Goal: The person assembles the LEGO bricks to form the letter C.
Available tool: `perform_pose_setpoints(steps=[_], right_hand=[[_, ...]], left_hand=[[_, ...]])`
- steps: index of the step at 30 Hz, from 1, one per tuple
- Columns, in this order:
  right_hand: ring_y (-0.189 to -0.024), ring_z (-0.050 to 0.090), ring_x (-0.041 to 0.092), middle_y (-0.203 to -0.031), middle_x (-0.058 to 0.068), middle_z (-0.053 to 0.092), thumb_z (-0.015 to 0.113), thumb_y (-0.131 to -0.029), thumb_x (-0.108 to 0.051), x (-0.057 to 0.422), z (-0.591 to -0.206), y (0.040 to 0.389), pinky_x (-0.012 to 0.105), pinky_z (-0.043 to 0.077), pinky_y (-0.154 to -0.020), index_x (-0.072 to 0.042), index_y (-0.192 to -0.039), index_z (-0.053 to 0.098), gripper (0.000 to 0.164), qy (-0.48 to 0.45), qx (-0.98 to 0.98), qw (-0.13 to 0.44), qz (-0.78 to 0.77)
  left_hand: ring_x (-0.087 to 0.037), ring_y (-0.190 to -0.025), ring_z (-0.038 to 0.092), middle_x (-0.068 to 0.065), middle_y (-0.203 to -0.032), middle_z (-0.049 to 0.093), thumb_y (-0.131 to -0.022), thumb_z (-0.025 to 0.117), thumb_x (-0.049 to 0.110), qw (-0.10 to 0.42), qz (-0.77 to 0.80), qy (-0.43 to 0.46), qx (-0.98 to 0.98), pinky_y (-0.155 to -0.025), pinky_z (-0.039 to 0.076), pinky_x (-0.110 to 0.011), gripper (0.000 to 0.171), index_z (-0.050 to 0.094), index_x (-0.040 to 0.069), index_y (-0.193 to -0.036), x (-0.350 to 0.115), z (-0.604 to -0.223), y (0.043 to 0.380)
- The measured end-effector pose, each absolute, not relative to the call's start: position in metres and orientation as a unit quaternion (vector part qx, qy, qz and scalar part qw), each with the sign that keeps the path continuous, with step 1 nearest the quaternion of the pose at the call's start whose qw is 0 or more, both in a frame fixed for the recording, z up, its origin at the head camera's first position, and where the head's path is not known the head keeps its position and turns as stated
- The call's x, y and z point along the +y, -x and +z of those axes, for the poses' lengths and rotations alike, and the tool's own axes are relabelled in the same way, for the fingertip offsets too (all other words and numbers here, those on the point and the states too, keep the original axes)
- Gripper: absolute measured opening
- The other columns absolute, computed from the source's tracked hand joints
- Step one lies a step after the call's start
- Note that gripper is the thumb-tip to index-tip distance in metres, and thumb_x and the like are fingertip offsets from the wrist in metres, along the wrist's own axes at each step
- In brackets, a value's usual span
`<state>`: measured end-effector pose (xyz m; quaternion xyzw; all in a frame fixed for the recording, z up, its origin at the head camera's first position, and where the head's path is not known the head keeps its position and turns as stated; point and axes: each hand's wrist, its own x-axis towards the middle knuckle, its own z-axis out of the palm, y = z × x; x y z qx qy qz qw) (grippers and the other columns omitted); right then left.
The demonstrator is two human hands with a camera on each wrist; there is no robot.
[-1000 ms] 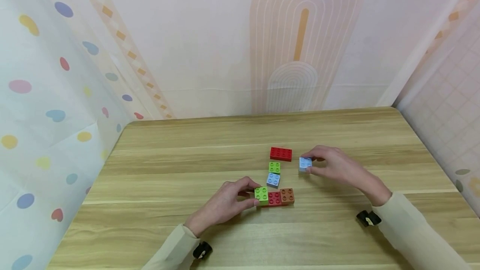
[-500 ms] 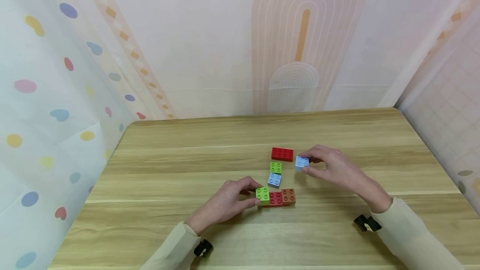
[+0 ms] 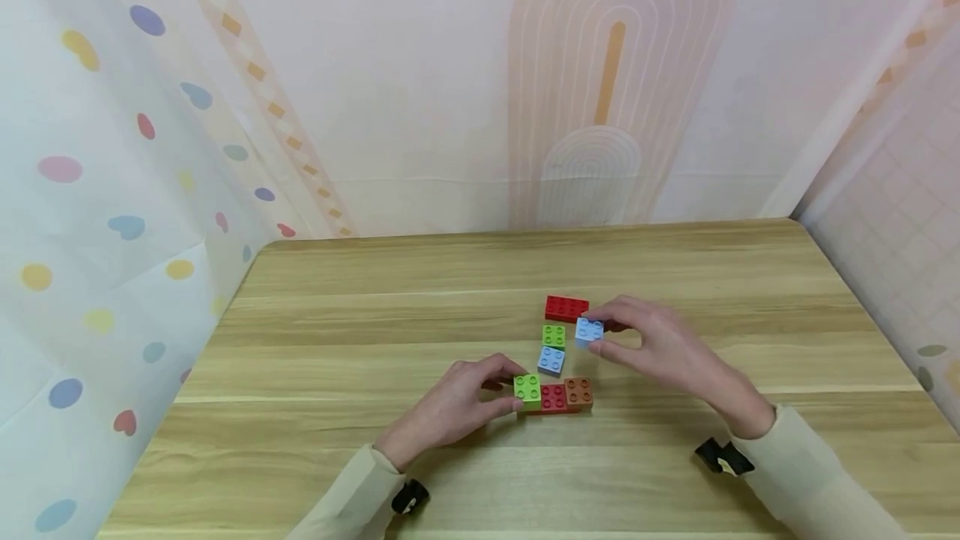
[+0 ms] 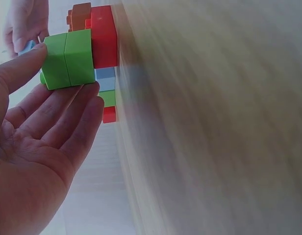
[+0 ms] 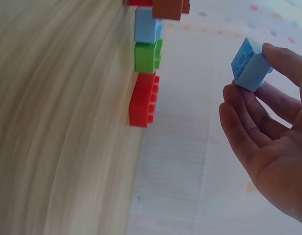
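Note:
My left hand (image 3: 457, 403) holds a stack of two green toy bricks (image 4: 67, 58) between thumb and fingers. The stack sits on the left end of a red brick (image 3: 553, 397), whose right end carries a brown brick (image 3: 578, 391). My right hand (image 3: 667, 348) pinches a light blue brick (image 5: 252, 67), raised off the table with its hollow underside visible in the right wrist view. Just left of that hand lie another light blue brick (image 3: 551, 360), a single green brick (image 3: 553, 336) and a long red brick (image 3: 566, 307).
The wooden table (image 3: 360, 307) runs back to a patterned cloth backdrop (image 3: 420, 107). A spotted cloth (image 3: 97, 273) hangs along the left side. Black wrist devices (image 3: 723, 457) show at both sleeves.
My right hand has moved left with the light blue brick, closer to the loose bricks. The left hand keeps its hold on the green stack. The head view has shifted slightly.

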<state>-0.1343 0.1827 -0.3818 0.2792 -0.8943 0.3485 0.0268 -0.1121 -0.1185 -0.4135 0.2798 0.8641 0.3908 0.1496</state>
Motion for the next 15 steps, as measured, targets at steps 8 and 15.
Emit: perform_pose_setpoints(steps=[8, 15], right_hand=[[-0.103, 0.063, 0.014, -0.114, -0.005, 0.068, 0.073, -0.091, -0.033, 0.171, -0.377, 0.128, 0.042, 0.054, -0.087, -0.013, -0.124, 0.067, 0.038, -0.308, -0.88, 0.043, 0.36], [-0.1, 0.063, 0.012, -0.114, -0.005, 0.067, 0.077, -0.088, -0.027, 0.16, -0.375, 0.124, 0.042, 0.055, -0.086, -0.014, -0.123, 0.068, 0.039, -0.32, -0.875, 0.038, 0.36]], left_hand=[[-0.011, -0.109, 0.063, 0.003, -0.121, 0.067, -0.093, 0.071, 0.027, 0.152, 0.391, -0.281, 0.863, -0.094, 0.051, -0.027, 0.034, 0.062, 0.015, -0.123, -0.119, -0.415, 0.113], [-0.011, -0.109, 0.063, 0.002, -0.121, 0.066, -0.093, 0.071, 0.024, 0.157, 0.391, -0.282, 0.862, -0.095, 0.051, -0.028, 0.035, 0.062, 0.014, -0.125, -0.12, -0.413, 0.112]])
